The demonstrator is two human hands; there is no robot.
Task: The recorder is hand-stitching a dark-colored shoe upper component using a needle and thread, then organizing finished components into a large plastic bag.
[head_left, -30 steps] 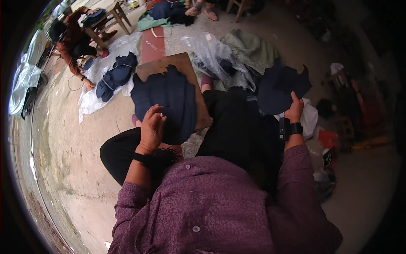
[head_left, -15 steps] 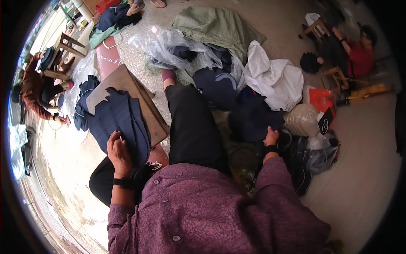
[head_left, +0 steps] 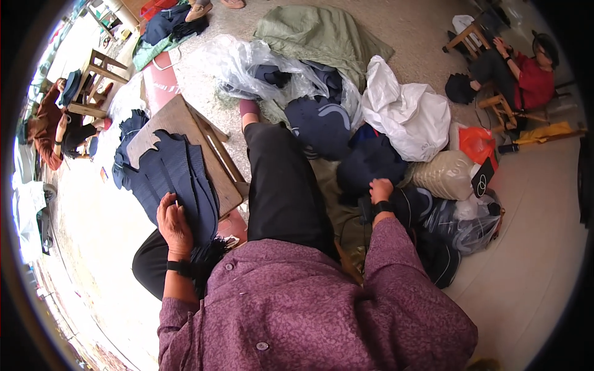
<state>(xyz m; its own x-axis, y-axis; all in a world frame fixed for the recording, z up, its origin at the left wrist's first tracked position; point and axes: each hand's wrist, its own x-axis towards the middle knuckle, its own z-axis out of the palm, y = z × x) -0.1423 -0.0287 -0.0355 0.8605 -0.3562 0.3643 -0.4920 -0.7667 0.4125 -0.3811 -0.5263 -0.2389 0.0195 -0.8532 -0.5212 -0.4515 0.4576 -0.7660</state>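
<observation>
My left hand (head_left: 175,227) is closed at the near edge of a stack of navy ribbed fabric pieces (head_left: 176,170). A small pale bit shows between its fingertips; I cannot make out what it is. The stack lies across a wooden stool (head_left: 224,193) and hangs toward my lap, its edges cut in notches. On my right, my right hand (head_left: 380,190) is closed at the near edge of a round dark navy cloth piece (head_left: 370,164) on the floor pile. Its fingers are partly hidden by the cloth and their own curl.
Ahead lie a clear plastic bag (head_left: 238,62) with dark cloth, a green sack (head_left: 315,31) and a white sack (head_left: 405,111). At the right are a wrapped beige bundle (head_left: 442,175) and an orange-red bag (head_left: 476,144). Seated people work at far left (head_left: 46,133) and far right (head_left: 533,83).
My right hand has moved slightly up and to the left, and the dark cloth beside it has settled lower on the pile. My left hand stays in place on the stack.
</observation>
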